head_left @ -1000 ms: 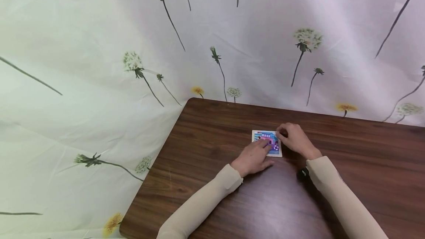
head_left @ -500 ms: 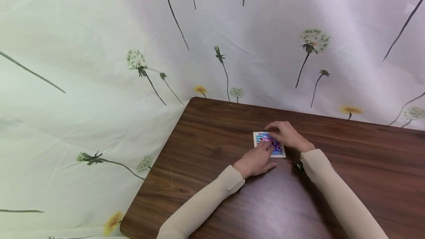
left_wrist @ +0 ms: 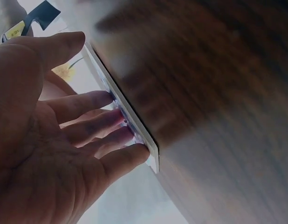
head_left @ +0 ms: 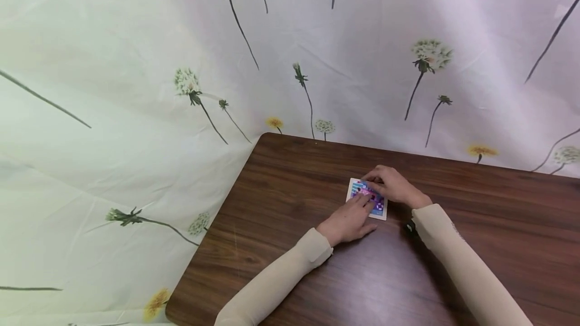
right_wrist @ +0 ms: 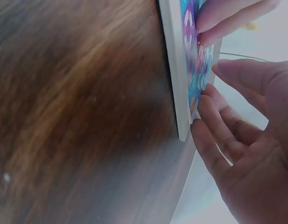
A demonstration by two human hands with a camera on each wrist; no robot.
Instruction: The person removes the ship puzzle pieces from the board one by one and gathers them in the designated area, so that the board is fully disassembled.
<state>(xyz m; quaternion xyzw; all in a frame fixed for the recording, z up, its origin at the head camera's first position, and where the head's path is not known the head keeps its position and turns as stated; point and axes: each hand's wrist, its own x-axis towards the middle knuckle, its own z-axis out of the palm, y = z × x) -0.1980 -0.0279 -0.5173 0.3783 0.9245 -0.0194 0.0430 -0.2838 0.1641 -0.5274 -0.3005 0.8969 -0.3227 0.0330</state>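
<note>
A small flat picture board (head_left: 383, 214) with a white border and a blue, pink and purple picture lies on the table, at a slant to the table's edges. My left hand (head_left: 346, 219) rests its fairly straight fingertips on the picture from the near side; in the left wrist view the fingers (left_wrist: 127, 156) line up along the board (left_wrist: 154, 158) with the thumb apart. At the board's far right corner, my right hand (head_left: 395, 185) touches it with bent fingertips, thumb spread apart from them. In the right wrist view its fingers (right_wrist: 204, 144) meet the board's rim (right_wrist: 177, 93). Both hands hide part of the picture.
The dark brown wooden table (head_left: 272, 200) has a rounded far left corner. A pale cloth (head_left: 136, 155) printed with dandelions hangs behind and to the left of it. A small black object (head_left: 411, 227) shows at the right wrist.
My right hand has moved left over the board's far edge, its fingers spreading from a closer grip at the corner. The board has turned slightly clockwise; the left hand stays on it.
</note>
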